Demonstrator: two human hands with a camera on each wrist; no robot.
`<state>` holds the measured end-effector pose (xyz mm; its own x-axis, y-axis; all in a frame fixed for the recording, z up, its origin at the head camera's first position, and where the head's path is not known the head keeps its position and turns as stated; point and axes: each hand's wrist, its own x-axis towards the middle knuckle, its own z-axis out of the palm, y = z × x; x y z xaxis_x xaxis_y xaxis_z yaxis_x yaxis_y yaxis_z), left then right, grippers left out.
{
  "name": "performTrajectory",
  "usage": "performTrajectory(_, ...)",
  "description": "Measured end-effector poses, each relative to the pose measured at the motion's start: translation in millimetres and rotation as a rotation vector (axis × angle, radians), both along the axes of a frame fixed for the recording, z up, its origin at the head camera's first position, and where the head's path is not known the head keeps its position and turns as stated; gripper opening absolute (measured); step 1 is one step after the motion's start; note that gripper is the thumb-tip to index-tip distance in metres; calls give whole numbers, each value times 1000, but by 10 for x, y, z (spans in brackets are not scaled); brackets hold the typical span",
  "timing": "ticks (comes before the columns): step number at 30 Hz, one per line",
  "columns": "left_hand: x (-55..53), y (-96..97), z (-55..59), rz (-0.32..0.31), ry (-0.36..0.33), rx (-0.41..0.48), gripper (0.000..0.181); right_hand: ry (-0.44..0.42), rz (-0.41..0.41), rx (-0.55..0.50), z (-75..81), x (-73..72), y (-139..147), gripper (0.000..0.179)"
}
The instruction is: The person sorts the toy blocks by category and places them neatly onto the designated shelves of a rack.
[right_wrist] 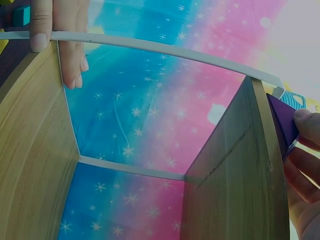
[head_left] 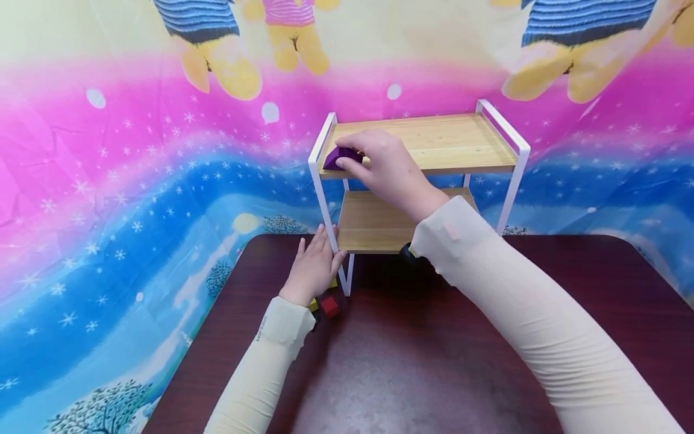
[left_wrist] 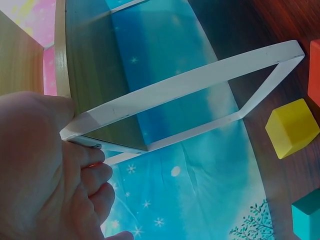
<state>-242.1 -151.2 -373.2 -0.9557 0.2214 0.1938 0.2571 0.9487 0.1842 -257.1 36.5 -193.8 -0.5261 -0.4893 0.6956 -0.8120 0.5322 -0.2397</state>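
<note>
While the right hand (head_left: pixel 387 164) pinches a purple block (head_left: pixel 334 160) on the top shelf (head_left: pixel 455 142), the straight-fingered left hand (head_left: pixel 313 272) touches the white frame (head_left: pixel 325 205).

A pink and blue cloth (head_left: pixel 108 199) hangs behind a dark table (head_left: pixel 428 355). The table shines softly.

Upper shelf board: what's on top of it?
A purple block near the front left corner, pinched by the right hand. Wood of the upper board shows further right. The hand covers part of the block and of the wood behind.
</note>
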Motion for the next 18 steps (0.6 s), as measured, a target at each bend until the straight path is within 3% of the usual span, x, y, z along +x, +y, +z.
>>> performTrajectory(18, -9, -13, 4, 3, -14, -13, 65, -68, 14, 25, -3, -23, -34, 36)
